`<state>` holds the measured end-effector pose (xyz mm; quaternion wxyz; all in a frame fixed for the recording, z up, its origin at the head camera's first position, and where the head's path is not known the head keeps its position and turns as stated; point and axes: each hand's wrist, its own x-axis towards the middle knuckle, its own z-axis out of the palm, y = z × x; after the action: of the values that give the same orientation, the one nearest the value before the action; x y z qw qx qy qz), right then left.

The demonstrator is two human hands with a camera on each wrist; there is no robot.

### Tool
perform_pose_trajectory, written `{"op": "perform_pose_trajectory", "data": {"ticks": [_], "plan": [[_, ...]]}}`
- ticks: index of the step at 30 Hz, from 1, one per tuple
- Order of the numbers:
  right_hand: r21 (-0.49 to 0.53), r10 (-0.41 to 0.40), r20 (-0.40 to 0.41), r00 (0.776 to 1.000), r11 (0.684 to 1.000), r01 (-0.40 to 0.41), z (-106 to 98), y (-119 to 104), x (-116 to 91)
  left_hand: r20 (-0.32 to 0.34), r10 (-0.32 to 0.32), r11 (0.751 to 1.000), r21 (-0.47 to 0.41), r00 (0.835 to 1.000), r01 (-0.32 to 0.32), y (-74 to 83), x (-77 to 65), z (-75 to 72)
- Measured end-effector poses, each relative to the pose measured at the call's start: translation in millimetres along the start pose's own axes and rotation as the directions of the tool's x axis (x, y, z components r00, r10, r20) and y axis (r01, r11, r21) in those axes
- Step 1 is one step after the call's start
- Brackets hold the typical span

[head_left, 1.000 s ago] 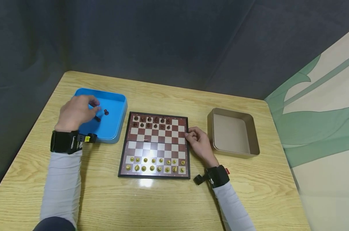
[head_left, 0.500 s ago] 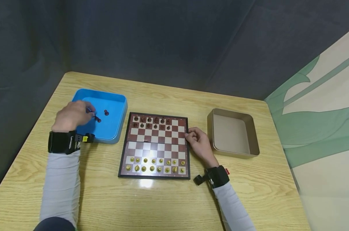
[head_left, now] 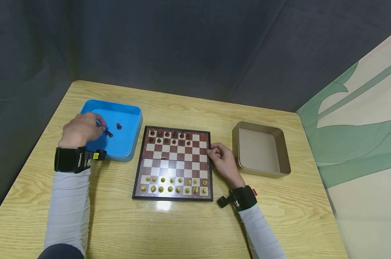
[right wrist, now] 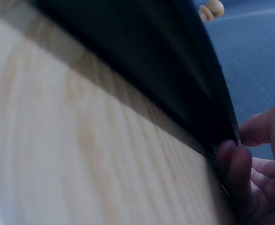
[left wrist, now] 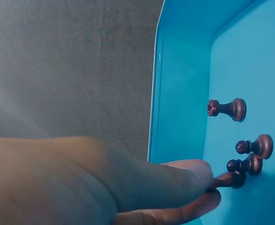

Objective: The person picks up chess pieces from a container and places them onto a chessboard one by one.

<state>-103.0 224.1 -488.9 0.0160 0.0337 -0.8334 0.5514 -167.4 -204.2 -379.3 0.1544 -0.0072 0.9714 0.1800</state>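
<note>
In the blue tray, my left hand pinches the head end of a dark brown chess piece between thumb and finger; its head is hidden. Two pawns lie right beside it, the nearer pawn almost touching it. A rook lies apart on its side. My right hand grips the right edge of the chessboard, thumb on top and fingertips against its side. Dark pieces stand in two rows on the far side, gold pieces in two rows on the near side.
A gold-brown tin box stands on the wooden table, right of my right hand. A dark curtain hangs behind the table's far edge. Far squares at the board's right end bear no pieces.
My left hand has shifted slightly left within the blue tray, and its parted thumb and finger have come together on a chess piece. My right hand stays at the board's edge.
</note>
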Motion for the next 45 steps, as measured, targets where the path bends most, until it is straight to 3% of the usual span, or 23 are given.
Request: {"op": "perform_pose_trajectory", "data": {"ticks": [9,18,31,40,45], "plan": [[0.004,0.012,-0.006,1.000,1.000,-0.012,0,1,0,-0.048,-0.010,1.000,-0.030,0.999,0.008,2.5,-1.7,-2.6],[0.009,0.005,0.006,1.000,1.000,-0.005,-1,-1,0,-0.076,0.042,0.999,-0.032,0.996,-0.044,6.2,-1.6,-3.8],[0.037,0.011,0.017,1.000,0.999,-0.012,-2,-32,-5,-0.148,0.126,0.989,-0.057,0.981,-0.136,25.5,-5.8,-3.0],[0.030,0.005,0.020,1.000,1.000,-0.005,-1,-9,-1,-0.133,0.173,0.982,-0.053,0.976,-0.181,44.9,-14.0,-3.1],[0.023,-0.001,0.008,1.000,1.000,0.001,0,-1,0,-0.140,0.223,0.972,-0.042,0.965,-0.231,58.2,-15.7,-0.5]]}}
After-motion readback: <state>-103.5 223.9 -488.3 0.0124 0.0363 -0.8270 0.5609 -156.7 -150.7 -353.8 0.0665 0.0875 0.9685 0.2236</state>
